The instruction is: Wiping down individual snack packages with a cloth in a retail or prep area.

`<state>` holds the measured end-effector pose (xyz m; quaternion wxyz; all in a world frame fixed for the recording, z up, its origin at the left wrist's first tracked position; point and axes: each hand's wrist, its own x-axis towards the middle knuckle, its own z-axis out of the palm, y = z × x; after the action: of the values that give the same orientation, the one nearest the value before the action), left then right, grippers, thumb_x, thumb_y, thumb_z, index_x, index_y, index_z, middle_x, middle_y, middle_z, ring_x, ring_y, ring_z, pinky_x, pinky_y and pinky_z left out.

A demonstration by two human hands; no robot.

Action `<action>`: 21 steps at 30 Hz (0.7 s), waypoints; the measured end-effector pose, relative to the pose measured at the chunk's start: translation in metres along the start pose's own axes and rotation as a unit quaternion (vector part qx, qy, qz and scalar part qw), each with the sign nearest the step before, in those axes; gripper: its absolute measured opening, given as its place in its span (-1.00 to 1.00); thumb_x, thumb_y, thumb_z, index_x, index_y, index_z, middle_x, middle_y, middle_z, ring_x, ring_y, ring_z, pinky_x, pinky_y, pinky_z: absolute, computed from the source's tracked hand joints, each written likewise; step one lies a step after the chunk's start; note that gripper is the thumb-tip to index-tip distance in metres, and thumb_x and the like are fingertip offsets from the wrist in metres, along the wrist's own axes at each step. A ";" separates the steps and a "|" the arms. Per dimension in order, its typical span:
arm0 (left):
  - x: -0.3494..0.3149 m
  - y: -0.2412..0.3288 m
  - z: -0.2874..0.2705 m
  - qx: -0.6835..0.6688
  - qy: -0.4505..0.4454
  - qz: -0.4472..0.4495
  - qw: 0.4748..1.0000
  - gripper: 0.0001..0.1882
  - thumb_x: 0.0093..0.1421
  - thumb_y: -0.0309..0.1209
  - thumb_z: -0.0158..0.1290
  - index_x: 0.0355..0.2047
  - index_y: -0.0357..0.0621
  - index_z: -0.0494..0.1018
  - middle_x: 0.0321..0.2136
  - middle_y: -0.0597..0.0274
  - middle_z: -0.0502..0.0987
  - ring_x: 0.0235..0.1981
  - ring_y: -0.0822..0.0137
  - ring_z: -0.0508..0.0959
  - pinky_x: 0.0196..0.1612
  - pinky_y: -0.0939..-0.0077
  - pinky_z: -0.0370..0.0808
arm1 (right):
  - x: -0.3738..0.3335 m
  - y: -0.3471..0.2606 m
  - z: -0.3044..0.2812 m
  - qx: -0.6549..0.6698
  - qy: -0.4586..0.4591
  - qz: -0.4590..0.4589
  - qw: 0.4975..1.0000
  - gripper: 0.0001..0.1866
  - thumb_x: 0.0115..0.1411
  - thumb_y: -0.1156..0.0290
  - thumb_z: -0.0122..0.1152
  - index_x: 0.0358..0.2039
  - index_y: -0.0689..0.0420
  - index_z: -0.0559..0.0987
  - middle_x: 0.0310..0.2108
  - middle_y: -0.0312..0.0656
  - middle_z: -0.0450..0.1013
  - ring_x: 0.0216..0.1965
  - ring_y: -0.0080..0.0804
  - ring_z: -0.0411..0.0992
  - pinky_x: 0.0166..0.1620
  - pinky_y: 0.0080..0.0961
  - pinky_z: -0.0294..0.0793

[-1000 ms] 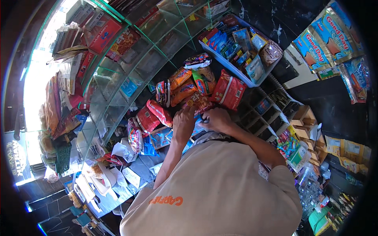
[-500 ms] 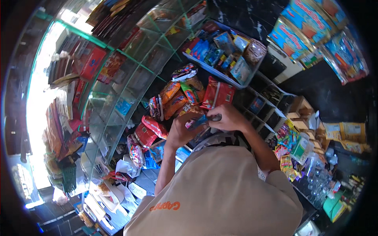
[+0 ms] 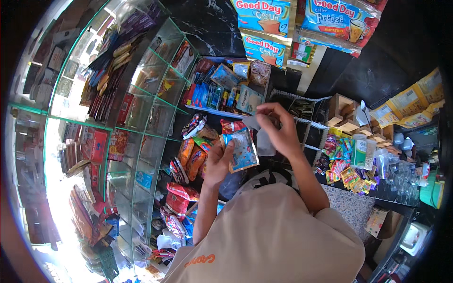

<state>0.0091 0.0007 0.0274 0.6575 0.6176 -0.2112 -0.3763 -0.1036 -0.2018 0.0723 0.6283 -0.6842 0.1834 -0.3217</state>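
My left hand (image 3: 217, 164) is closed on the lower left edge of a blue sachet (image 3: 243, 153) with a silvery border, the thumb lying over its front. To its right, my right hand (image 3: 282, 132) is raised with bent fingers. A limp, greyish, see-through piece (image 3: 265, 144), apparently plastic, hangs at its thumb and fingers, apart from the sachet. Beyond the sachet a red packet (image 3: 232, 126) is partly covered. Left of my left hand lies a pile of orange snack packets (image 3: 195, 165).
A blue-rimmed bin (image 3: 217, 112) of packets stands ahead. Glass shelving (image 3: 137, 132) with goods runs along the left. Sachet strips (image 3: 330, 21) hang at the upper right. On the right are wire compartments (image 3: 309, 132), wooden boxes (image 3: 342, 111), a green-labelled jar (image 3: 359, 148) and plastic cups (image 3: 401, 174).
My hands, earlier close together over the blue packet, have moved apart. The right has lifted away with the greyish piece, while the left keeps the sachet, now facing up. The view has turned.
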 end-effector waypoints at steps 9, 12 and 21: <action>-0.001 -0.007 0.014 -0.005 0.050 0.092 0.994 -0.78 0.57 -0.43 -0.02 0.01 -0.30 0.56 -0.22 0.39 0.63 -0.21 0.63 0.52 -0.13 0.64 0.45 | -0.023 0.010 0.029 -0.235 -0.130 -0.276 0.923 -0.58 0.15 0.50 0.49 0.05 0.09 0.69 0.13 -0.10 0.45 0.13 -0.02 0.50 0.16 -0.16 0.57; -0.005 -0.019 0.004 -0.018 0.067 0.057 0.996 -0.75 0.58 -0.43 -0.06 0.04 -0.30 0.56 -0.17 0.36 0.64 -0.18 0.60 0.54 -0.08 0.63 0.46 | -0.021 0.019 0.016 -0.184 -0.157 -0.191 0.951 -0.61 0.16 0.49 0.47 0.03 -0.02 0.75 0.16 -0.07 0.46 0.20 -0.03 0.49 0.19 -0.18 0.56; -0.011 -0.015 0.008 -0.181 0.053 -0.030 0.982 -0.64 0.63 -0.28 -0.15 0.14 -0.28 0.49 -0.07 0.21 0.66 -0.07 0.42 0.68 0.04 0.40 0.66 | -0.008 0.023 -0.010 -0.188 -0.103 -0.157 0.964 -0.71 0.19 0.64 0.39 -0.06 0.23 0.74 -0.14 -0.07 0.65 -0.09 -0.11 0.63 -0.01 -0.33 0.60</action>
<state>-0.0071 0.0042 0.0160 0.7572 0.5132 -0.0855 -0.3950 -0.1128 -0.2067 0.0483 0.4453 -0.8398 0.0653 -0.3037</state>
